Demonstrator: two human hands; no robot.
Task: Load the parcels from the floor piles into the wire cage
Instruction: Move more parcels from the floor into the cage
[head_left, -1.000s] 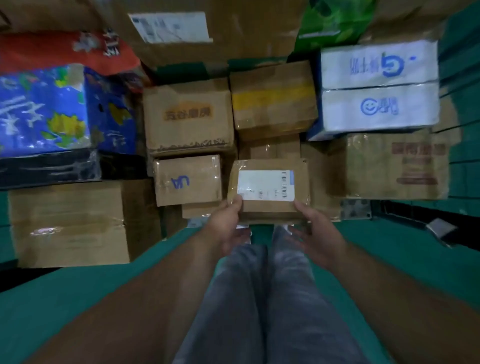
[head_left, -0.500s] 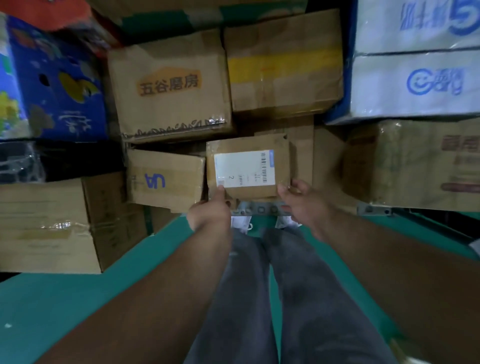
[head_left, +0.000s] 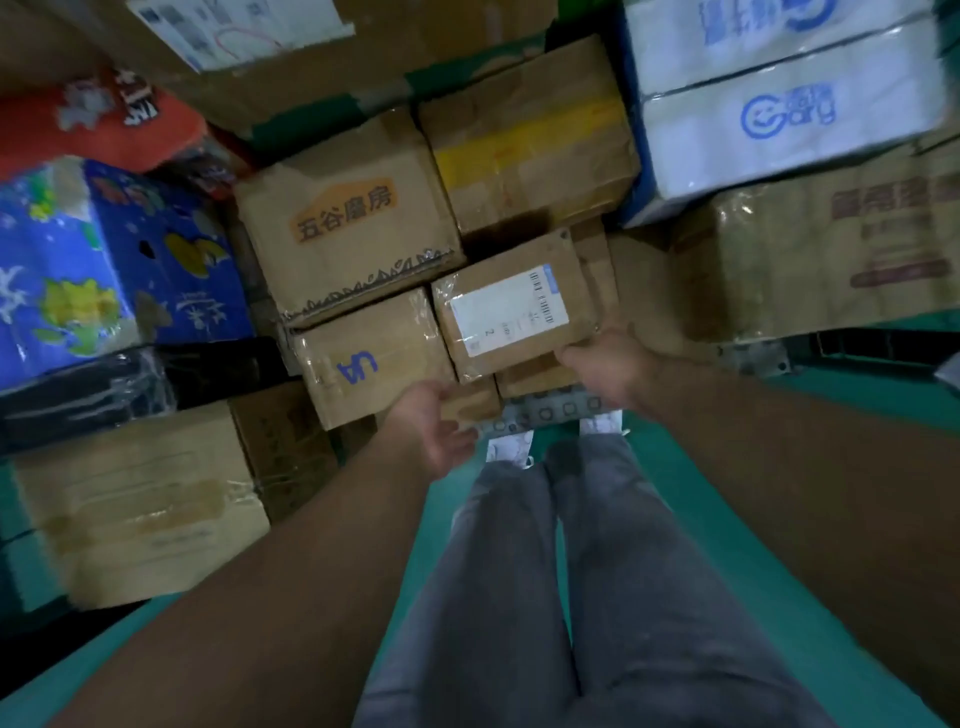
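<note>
The left hand (head_left: 434, 418) has come off the labelled parcel (head_left: 511, 306) since half a second ago and now hangs with fingers loose at the near edge of the UA box (head_left: 363, 358). The right hand (head_left: 605, 364) grips the parcel's near right corner with curled fingers. The parcel sits tilted in the stack, just beside the UA box and below the yellow-taped box (head_left: 524, 150).

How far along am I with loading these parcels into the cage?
Done: many boxes sit stacked, like the yellow-taped box and the UA box. In hand: the labelled box, tilted among them, gripped at its near corner by your right hand; your left hand is open, off it. Left: seating that box. The floor piles are out of view, so the remainder is unknown.
</note>
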